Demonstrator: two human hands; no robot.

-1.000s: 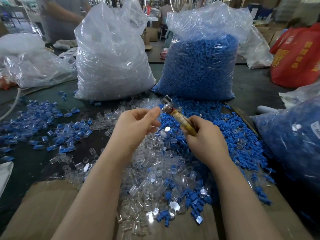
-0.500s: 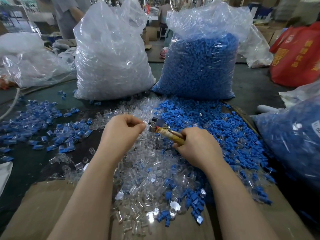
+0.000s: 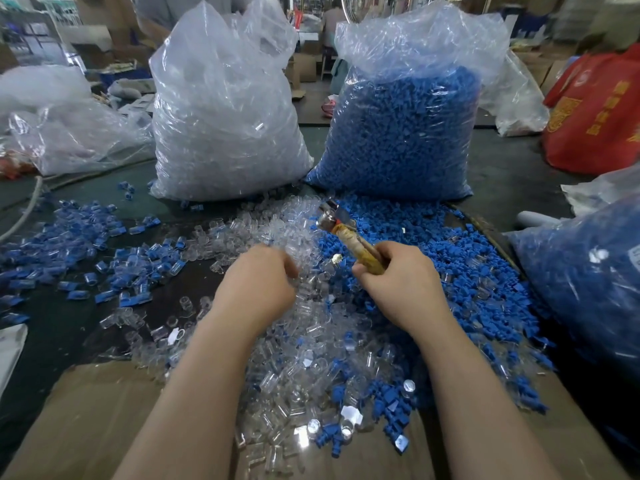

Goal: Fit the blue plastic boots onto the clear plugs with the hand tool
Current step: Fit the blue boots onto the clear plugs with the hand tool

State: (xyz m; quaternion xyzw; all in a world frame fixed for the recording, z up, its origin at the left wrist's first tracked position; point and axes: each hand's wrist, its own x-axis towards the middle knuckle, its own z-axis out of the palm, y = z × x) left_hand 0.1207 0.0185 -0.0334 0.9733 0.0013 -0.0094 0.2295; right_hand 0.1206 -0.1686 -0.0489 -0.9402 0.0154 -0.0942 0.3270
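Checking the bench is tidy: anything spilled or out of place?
Loose blue boots and clear plugs lie heaped across the table, mingling near the hands. It looks like working stock; nothing appears damaged.

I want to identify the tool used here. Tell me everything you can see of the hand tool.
The hand tool has a metal head that looks silvery and shiny, and handles wrapped in yellowish, worn tape. The right hand grips the handles, fingers curled round them. The tool tilts up and away to the left, its head raised over the line where the loose clear plugs meet the blue boots. Its head is too blurred to tell what it holds.
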